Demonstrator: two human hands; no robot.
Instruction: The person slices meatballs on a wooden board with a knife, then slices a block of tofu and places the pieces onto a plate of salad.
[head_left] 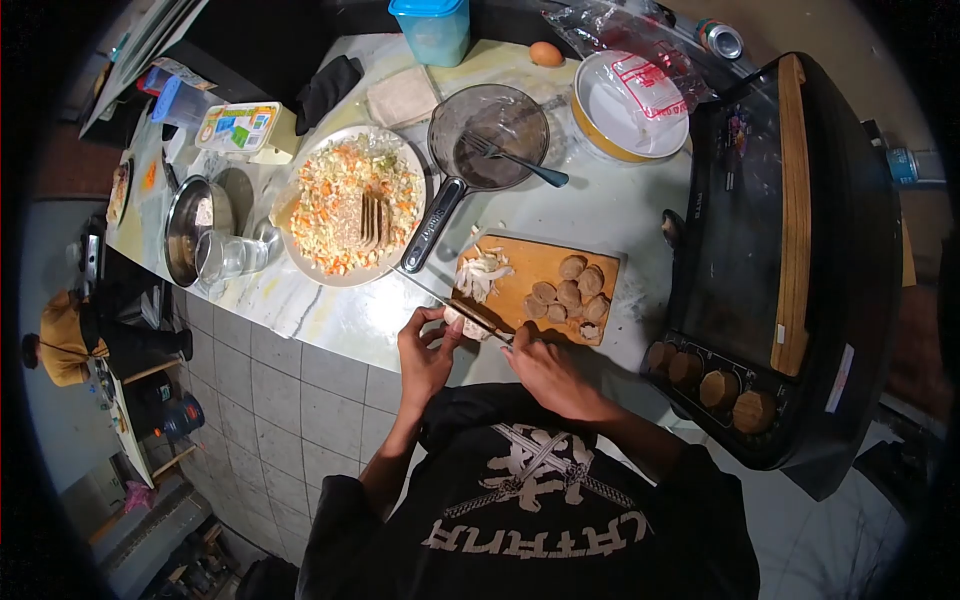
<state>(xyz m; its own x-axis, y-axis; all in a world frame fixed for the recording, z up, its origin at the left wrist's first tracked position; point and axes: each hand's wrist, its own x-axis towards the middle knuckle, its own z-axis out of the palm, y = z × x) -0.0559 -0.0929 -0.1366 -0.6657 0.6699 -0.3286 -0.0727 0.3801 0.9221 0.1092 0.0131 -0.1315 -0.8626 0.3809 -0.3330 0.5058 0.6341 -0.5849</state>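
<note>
My left hand (426, 358) is closed on a pale piece of food (466, 324) at the lower left edge of a wooden cutting board (515, 262). A knife (478, 317) lies across that piece, its handle in my closed right hand (546, 374). On the board's left part is a small pile of white shreds (484, 272). Several round brown slices (570, 292) lie on its right part. Beyond the board, a plate (298, 262) holds chopped white and orange vegetables (345, 195) with a slotted brown utensil (374, 222) on them.
A dark pan (490, 135) with a fork stands behind the board. Further back are a yellow-white bowl (628, 110), an egg (546, 54) and a blue tub (432, 32). A black oven (800, 250) stands right; a metal bowl and glass (222, 256) left. A person (75, 338) is far left.
</note>
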